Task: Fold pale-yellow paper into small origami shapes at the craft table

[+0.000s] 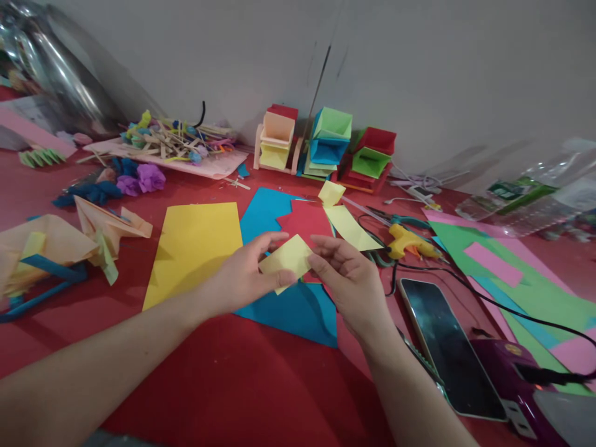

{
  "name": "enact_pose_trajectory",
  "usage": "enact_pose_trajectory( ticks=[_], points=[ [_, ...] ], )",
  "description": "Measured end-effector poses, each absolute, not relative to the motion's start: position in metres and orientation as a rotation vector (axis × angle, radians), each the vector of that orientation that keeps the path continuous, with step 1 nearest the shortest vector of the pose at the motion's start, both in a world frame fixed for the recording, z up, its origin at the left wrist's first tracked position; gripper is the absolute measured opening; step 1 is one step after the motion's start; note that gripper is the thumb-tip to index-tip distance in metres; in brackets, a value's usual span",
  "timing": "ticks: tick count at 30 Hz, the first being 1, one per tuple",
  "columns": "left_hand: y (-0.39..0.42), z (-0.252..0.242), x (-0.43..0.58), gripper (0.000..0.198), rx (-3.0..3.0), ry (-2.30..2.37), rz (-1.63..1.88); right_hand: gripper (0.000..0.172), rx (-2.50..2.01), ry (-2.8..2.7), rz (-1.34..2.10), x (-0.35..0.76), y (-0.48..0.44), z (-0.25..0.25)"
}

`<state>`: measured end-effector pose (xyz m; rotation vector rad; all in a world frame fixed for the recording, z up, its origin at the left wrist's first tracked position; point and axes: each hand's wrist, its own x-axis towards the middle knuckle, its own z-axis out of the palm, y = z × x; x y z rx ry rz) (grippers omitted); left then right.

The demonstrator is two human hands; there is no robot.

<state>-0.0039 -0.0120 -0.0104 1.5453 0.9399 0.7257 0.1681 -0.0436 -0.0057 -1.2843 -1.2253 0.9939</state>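
Observation:
A small pale-yellow folded paper [289,256] is held up between my two hands, above the coloured sheets. My left hand [249,273] pinches its left side, the thumb lying across the front. At its right corner, the thumb and fingertips of my right hand [351,279] close on it. Beneath lie a red paper sheet [307,217] and a blue paper sheet [288,316]. To the left is a yellow sheet [198,242]. Just beyond my right hand rest a pale-yellow strip [351,226] and a small pale-yellow folded piece [331,193].
Folded-paper wheels [328,143] stand along the wall. Rightward are a yellow glue gun [412,241], its black cord, a phone [449,341], a purple power strip [505,360] and a plastic bottle [526,186]. Wooden sticks [167,139] and a metal jug [60,68] sit back left.

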Motion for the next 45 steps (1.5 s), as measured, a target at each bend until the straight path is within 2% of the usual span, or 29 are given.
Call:
enact_pose_trajectory(
  ticks=[2,4,8,14,19,22,26,31,33,36,38,45],
  points=[
    [-0.017,-0.010,-0.005,0.080,1.726,1.004,0.622,0.025,-1.284,-1.212,0.981,0.166,-0.044,-0.005],
    [-0.020,-0.009,-0.006,0.088,1.808,1.038,0.545,0.023,-1.264,-1.224,0.981,0.164,-0.046,-0.002],
    [-0.020,-0.009,-0.006,0.073,1.757,0.934,0.516,0.028,-1.147,-1.252,1.092,0.158,-0.050,0.003],
    [-0.014,-0.012,-0.006,0.065,1.499,0.708,0.522,0.037,-1.092,-1.234,1.161,0.156,-0.050,0.003],
    [-0.011,-0.005,-0.007,0.039,1.204,0.592,0.512,0.034,-1.133,-1.259,1.135,0.162,-0.047,0.001],
    [-0.007,-0.005,-0.007,0.023,0.966,0.575,0.612,0.032,-1.190,-1.223,1.067,0.167,-0.044,-0.001],
    [-0.001,-0.009,-0.005,0.027,0.735,0.641,0.653,0.028,-1.259,-1.245,0.947,0.171,-0.042,-0.005],
    [-0.001,-0.009,-0.002,0.028,0.671,0.715,0.700,0.019,-1.423,-1.599,0.429,0.169,-0.047,-0.003],
    [-0.001,-0.007,-0.001,0.030,0.691,0.699,0.732,0.028,-1.437,-1.760,0.288,0.166,-0.048,-0.002],
    [-0.003,-0.007,-0.001,0.029,0.782,0.714,0.790,0.063,-1.509,-1.876,0.281,0.164,-0.050,-0.003],
    [-0.004,-0.008,0.000,0.025,0.845,0.764,0.838,0.070,-1.536,-1.857,0.323,0.164,-0.051,-0.005],
    [-0.006,-0.010,-0.002,0.021,0.867,0.840,0.899,0.032,-1.398,-1.475,0.649,0.168,-0.048,-0.003]
  ],
)
